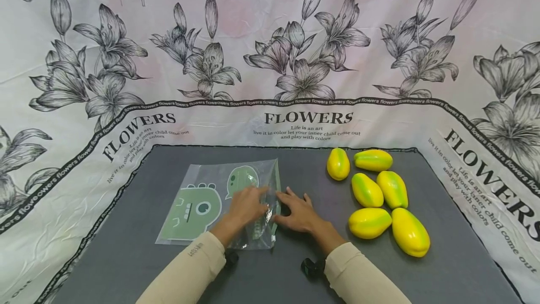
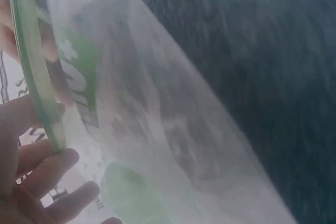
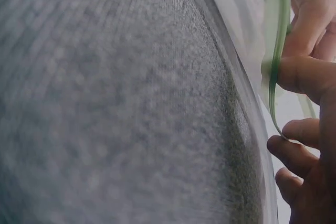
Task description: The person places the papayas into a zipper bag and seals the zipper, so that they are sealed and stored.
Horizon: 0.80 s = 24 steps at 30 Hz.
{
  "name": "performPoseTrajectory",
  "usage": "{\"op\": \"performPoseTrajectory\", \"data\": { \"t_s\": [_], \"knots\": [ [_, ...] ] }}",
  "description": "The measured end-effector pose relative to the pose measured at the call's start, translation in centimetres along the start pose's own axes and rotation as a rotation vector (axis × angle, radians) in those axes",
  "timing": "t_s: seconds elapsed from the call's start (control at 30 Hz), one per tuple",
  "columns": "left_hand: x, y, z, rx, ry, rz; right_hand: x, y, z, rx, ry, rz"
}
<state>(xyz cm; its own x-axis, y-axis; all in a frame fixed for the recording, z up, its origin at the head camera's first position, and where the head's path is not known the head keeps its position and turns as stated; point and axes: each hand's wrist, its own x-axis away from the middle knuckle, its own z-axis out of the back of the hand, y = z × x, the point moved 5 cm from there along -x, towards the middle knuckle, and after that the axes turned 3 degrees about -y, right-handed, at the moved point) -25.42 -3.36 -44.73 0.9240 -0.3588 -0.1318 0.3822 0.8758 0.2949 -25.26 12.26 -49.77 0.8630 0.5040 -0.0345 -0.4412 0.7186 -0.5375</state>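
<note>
A clear zip bag [image 1: 194,210] printed with green cartoon monsters lies flat on the grey table, its green-edged zip opening facing right. Over the right part of the bag, my left hand [image 1: 248,206] holds the opening's edge with thumb and fingers. From the other side my right hand [image 1: 300,215] pinches the same green zip strip [image 3: 281,40]. In the left wrist view the green strip [image 2: 34,72] runs past the left fingers [image 2: 58,169], and the lips of the bag stand slightly apart. The bag's inside is hardly visible in the head view.
Several yellow-green papayas [image 1: 369,223] lie grouped on the right of the grey table [image 1: 126,257]. A white cloth [image 1: 228,125] with flower drawings and lettering surrounds the table at the back and sides. Small black devices [image 1: 312,269] sit by both wrists.
</note>
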Motion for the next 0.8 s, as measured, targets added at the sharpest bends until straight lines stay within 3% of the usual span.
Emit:
{"op": "performPoseTrajectory", "data": {
  "t_s": [0.17, 0.43, 0.8],
  "knots": [
    [0.2, -0.9, 0.9, -0.014, 0.002, 0.038, 0.1, 0.3, 0.3, 0.002, 0.004, -0.014],
    [0.6, -2.0, 1.8, -0.033, 0.039, 0.039, 0.3, 0.6, 0.7, -0.001, 0.011, -0.006],
    [1.2, -2.2, 3.3, -0.118, 0.113, 0.066, 0.4, 1.0, 1.1, 0.043, 0.053, -0.091]
  ]
}}
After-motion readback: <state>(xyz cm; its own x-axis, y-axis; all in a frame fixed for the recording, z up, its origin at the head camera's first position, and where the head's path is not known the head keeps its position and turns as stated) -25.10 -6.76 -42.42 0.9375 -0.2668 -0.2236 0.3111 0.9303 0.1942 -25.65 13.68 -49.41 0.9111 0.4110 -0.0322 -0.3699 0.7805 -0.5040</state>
